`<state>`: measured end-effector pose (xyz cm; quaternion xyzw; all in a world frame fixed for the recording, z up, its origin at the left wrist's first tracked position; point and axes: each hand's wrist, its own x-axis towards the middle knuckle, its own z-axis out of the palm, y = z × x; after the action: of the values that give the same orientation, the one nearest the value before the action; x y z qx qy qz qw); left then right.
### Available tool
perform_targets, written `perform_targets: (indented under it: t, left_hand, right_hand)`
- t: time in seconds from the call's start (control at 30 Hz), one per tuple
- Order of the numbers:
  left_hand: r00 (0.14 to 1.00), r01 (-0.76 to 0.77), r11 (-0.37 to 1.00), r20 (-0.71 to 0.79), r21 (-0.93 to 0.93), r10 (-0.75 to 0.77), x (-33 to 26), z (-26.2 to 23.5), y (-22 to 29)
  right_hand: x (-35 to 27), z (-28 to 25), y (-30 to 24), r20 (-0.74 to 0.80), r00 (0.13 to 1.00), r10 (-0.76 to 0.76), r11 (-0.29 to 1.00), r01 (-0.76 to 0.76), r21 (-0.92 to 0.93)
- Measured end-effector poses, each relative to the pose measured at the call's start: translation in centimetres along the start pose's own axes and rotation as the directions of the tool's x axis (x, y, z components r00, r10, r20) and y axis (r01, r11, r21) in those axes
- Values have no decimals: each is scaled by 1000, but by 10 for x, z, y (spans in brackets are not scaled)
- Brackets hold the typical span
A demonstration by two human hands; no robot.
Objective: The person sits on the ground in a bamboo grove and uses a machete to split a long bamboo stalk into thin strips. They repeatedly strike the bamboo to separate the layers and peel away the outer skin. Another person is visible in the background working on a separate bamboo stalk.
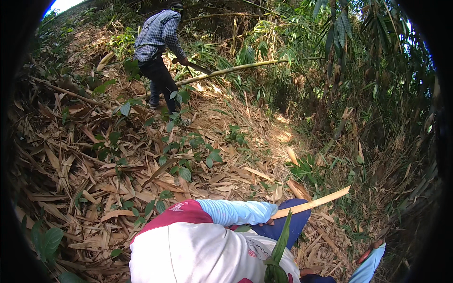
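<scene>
- The left hand (270, 221), mostly hidden by its blue sleeve, closed around the near end of a pale bamboo strip (314, 203) that reached up and right.
- The right hand (373, 247), low right, showed only fingertips; its grip could not be told.
- Far up the slope, a co-worker (159, 52) bent over a long green bamboo pole (236, 70), uncut as far as visible.

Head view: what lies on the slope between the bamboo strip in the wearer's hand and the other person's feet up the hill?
In the head view, dry bamboo leaves and small green plants cover the ground between the bamboo strip and the other person.

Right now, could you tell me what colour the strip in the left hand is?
Pale tan strip, clearest in the head view.
</scene>
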<state>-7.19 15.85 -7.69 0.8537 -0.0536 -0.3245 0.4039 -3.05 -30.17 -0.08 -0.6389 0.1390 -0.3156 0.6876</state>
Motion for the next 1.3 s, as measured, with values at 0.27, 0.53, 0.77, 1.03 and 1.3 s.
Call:
perform_targets:
  t: [0.27, 0.53, 0.77, 1.03, 1.3]
  left_hand:
    - [987, -155, 974, -17, 167, 160, 4, 3, 17]
    - [889, -432, 901, -151, 37, 433, -18, 5, 81]
    - [734, -585, 788, -290, 189, 615, 7, 23, 130]
    - [665, -712, 695, -227, 95, 712, 27, 59, 145]
    - [628, -754, 638, -112, 154, 770, 6, 57, 162]
  right_hand:
    - [10, -18, -3, -9, 1000, -1, 1000, 1, -8]
    - [9, -12, 5, 24, 1000, 7, 999, -8, 44]
    - [-33, 11, 20, 107, 989, 100, 991, -108, 74]
    - [-60, 31, 30, 319, 927, 196, 941, -269, 204]
    - [-78, 29, 11, 284, 937, 206, 955, -255, 149]
